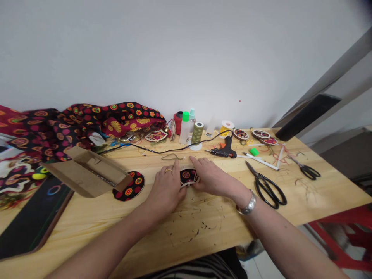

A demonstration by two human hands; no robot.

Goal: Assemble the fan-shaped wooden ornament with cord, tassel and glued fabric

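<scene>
Between my two hands, on the wooden table, lies a small fan-shaped ornament (188, 175) with dark patterned cloth and a pale cut-out border. My left hand (167, 185) grips its left end, fingers pressed together, a ring on one finger. My right hand (209, 175) holds the right end, thumb at the near edge and fingers at the far edge. The fingers cover both ends of the piece. A thin loop of cord (171, 156) rests just beyond my hands. To the left, a round cloth-covered disc (131, 186) sits partly under an open cardboard box (99, 170).
Black scissors (266, 186) lie right of my right arm, with smaller scissors (309, 171) farther right. A glue gun (223, 149), its cord, a green thread spool (197, 133) and bottles (185, 128) stand behind. Patterned fabric (81, 124) and a phone (35, 217) occupy the left.
</scene>
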